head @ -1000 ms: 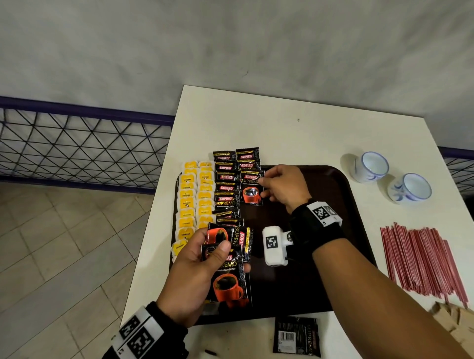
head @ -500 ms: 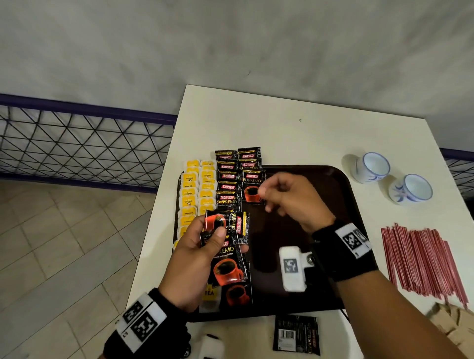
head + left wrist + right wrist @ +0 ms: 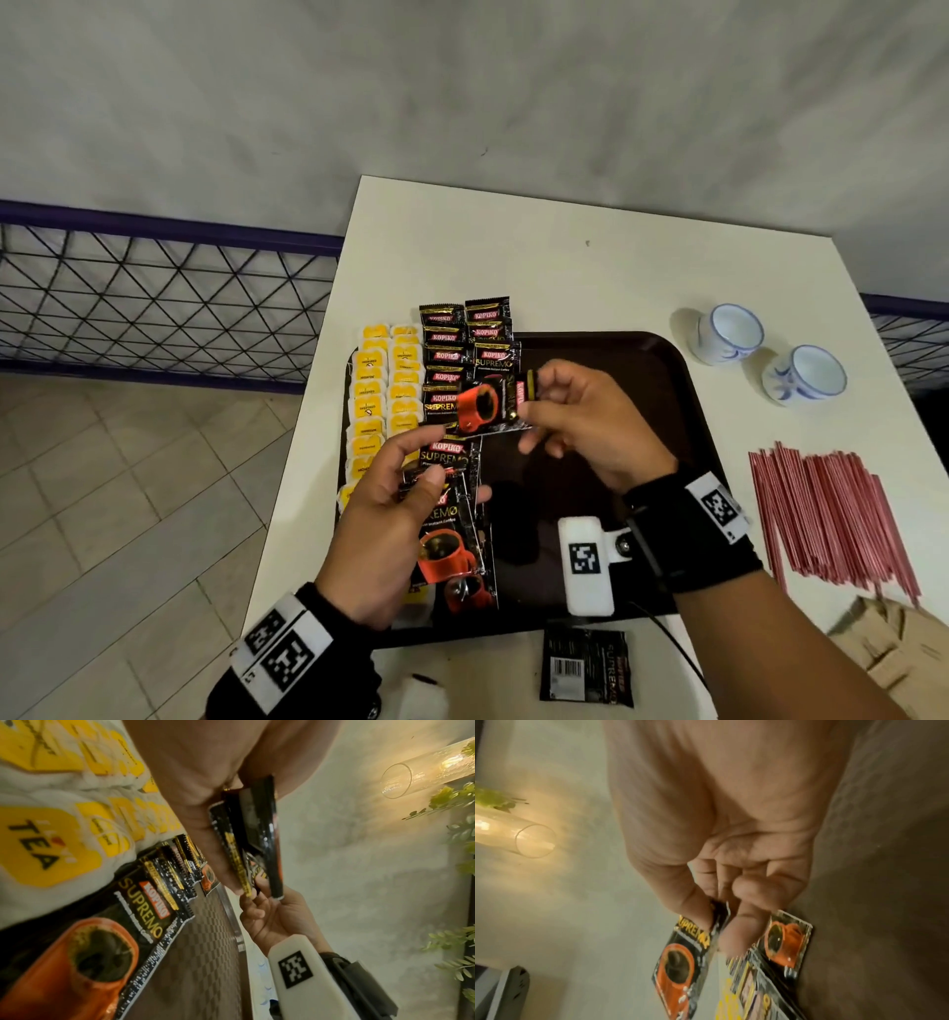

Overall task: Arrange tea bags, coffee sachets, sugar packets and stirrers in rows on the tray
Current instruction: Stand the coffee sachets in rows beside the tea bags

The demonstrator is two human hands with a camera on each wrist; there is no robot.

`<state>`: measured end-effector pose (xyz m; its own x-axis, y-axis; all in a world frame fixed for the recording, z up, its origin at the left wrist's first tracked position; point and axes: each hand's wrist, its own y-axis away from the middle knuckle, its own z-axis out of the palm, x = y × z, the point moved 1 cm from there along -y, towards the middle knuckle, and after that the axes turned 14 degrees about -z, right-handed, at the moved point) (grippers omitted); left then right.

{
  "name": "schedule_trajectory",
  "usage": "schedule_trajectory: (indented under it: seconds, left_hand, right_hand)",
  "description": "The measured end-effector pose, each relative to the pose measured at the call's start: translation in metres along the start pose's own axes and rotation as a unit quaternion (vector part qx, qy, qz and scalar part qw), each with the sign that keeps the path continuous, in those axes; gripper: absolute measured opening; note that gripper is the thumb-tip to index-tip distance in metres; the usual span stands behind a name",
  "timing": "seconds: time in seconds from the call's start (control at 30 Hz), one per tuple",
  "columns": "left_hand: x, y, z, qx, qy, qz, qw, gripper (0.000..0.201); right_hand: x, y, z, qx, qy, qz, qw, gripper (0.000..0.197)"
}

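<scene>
My left hand (image 3: 436,455) grips a fanned stack of black Kopiko coffee sachets (image 3: 452,545) over the near left of the dark tray (image 3: 683,360); the left wrist view shows the stack (image 3: 246,845) edge-on. My right hand (image 3: 534,398) pinches one coffee sachet (image 3: 485,406) by its end, turned sideways just above the stack; the same pinched sachet (image 3: 680,963) shows in the right wrist view. Two columns of yellow tea bags (image 3: 382,390) fill the tray's left edge. Beside them lie overlapping rows of coffee sachets (image 3: 444,354). Red stirrers (image 3: 832,514) lie off the tray on the right.
Two white-and-blue cups (image 3: 729,331) (image 3: 803,375) stand at the back right of the white table. Brown sugar packets (image 3: 893,647) lie at the near right corner. One coffee sachet (image 3: 585,668) lies face down in front of the tray. The table's left edge drops to a tiled floor.
My right hand let go of the sachet laid in the second coffee row, drew back to the left hand's stack and now pinches a new sachet. The left hand has risen slightly.
</scene>
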<state>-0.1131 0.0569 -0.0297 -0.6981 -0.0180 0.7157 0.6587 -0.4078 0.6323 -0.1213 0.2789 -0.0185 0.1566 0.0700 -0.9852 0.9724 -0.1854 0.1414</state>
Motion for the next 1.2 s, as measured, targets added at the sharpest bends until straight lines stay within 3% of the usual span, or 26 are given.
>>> schedule_trajectory:
  seconds: [0.13,0.43,0.7,1.2]
  left_hand:
    - [-0.001,0.000,-0.006,-0.007,0.025,-0.009,1.000,0.034]
    - [-0.003,0.003,-0.010,0.002,-0.027,0.024,0.999,0.032]
    - [-0.006,0.003,-0.013,0.023,-0.052,0.023,0.998,0.037]
    - [-0.003,0.007,-0.007,-0.008,-0.025,-0.017,1.000,0.035]
  right_hand:
    - [0.002,-0.011,-0.018,0.059,0.008,-0.002,0.998,0.016]
    - [0.019,-0.043,-0.032,0.067,0.177,-0.019,0.982,0.021]
    - [0.029,-0.057,-0.020,0.051,0.206,-0.009,0.977,0.014]
    - [0.030,-0.069,-0.006,0.041,0.239,-0.023,0.970,0.010]
